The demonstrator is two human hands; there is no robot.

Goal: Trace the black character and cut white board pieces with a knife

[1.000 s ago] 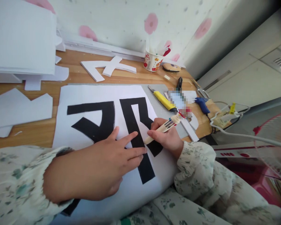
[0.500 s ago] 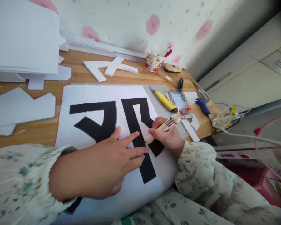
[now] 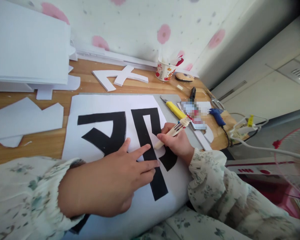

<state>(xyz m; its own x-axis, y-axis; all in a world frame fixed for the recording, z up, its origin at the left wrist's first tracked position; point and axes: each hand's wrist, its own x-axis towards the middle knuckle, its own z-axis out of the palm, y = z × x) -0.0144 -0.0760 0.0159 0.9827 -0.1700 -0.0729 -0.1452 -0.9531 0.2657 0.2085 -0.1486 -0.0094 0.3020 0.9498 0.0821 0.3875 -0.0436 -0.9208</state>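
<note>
The sheet [image 3: 110, 101] lies on the bench [image 3: 86, 81], partly over a grey mat [image 3: 174, 99], with two black shapes showing on it. The left hand [image 3: 115, 181] is palm down with fingers spread, gripping nothing; its index and middle fingertips rest on the long bar of the right shape [image 3: 141, 130], while its thumb is at the edge of the left shape [image 3: 118, 133]. The right hand [image 3: 178, 143] is closed round the pen [image 3: 173, 130] in a writing grip, thumb and fingers pinching the barrel low down; the tip is at the bar's edge, just above the left hand's middle fingertip. Whether the tip touches is too small to tell. The pen is probably light, stiff and smooth, best held low on the barrel, where the pinch is now. The shapes look like thin paper: light, limp, quick to slide or crease, so flat pressure from spread fingertips should suit them better than a pinch at a narrow arm. The sheet looks light too; its stiffness is hard to judge, and its outer edges seem the safest hold.
</note>
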